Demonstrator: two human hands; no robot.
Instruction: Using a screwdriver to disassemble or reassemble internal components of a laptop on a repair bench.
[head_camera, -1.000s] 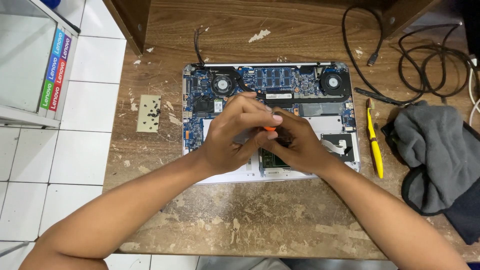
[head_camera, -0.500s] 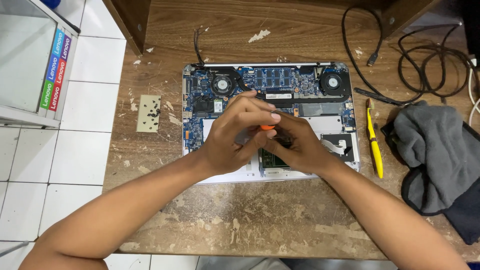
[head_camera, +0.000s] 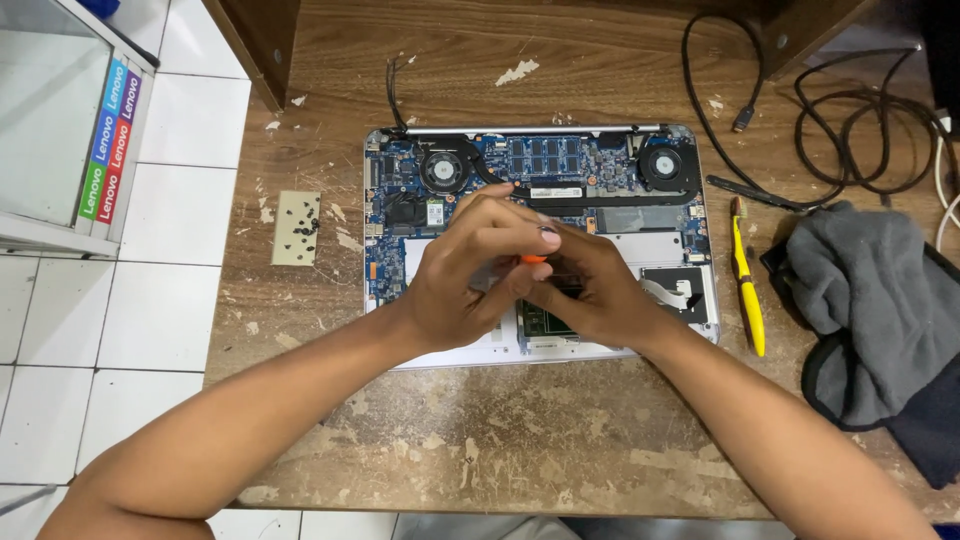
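1. Two hands meet over the open laptop (head_camera: 540, 180), and between them peeks the orange tool (head_camera: 534, 259), right at the middle of the laptop's lower half.
2. Left hand (head_camera: 470, 270): its grip is curled closed around the tool from above, fingers arched over it, and only a sliver of orange shows.
3. Right hand (head_camera: 590, 290): fingers bent and pressed in against the left hand's fingertips at the tool; whether this grip actually pinches the tool I cannot tell, since the left hand covers it.
4. Under the hands, a green board (head_camera: 545, 322) shows in the laptop's bay, just below the knuckles.
5. Higher up, the blue mainboard is bare: a fan (head_camera: 443, 168) at left, another fan (head_camera: 664, 165) at right, a row of dark chips between them.
6. Left of the laptop, a pale pad (head_camera: 296, 228) lies on the counter (head_camera: 500, 450) with small black screws scattered on it.
7. Right of the laptop, a yellow toothbrush (head_camera: 745, 290) lies lengthwise, just beside the case.
8. Further right, a grey cloth (head_camera: 870, 300) is bunched up, with black cables (head_camera: 850, 130) looped above it.
9. Counter surface is worn wood, flaked and scuffed; white floor tiles (head_camera: 170, 300) run along its left edge.
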